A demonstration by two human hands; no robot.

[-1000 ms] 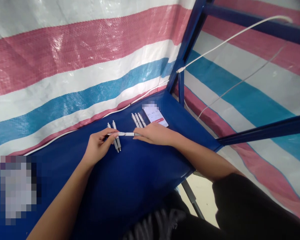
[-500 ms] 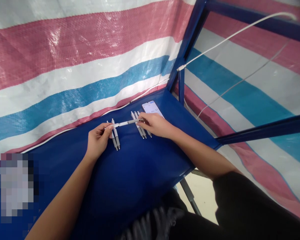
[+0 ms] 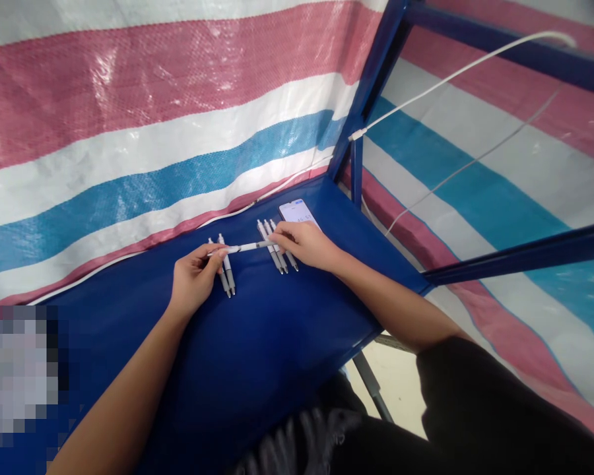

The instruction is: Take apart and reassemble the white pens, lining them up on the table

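While your left hand [image 3: 195,280] pinches the white end of a click pen [image 3: 250,247], your right hand [image 3: 301,244] pinches the other end, near its grey grip. The thumb and fingers of each hand are closed on the pen, with no wide gap in either. The pen lies sideways between your hands, over the blue table [image 3: 277,343], and its right end sits a bit higher in the view. Your right fingers hide its tip, and you can't tell if the pen is all in one piece.

Just by your left fingers are two pens [image 3: 228,272], side by side on the table, with their grey ends toward you. Your left hand hides part of one. Under and beside your right hand are three more pens [image 3: 276,254], in a row and pointing the same way. You can't tell if your fingers touch them.

Past those three is a phone [image 3: 297,211] with a lit screen showing some numbers, and your right hand hides its near part. Behind the table hangs a striped plastic sheet [image 3: 178,72] in red, white and blue. A white cable [image 3: 460,74] stretches across the blue metal frame [image 3: 359,148] on the right.
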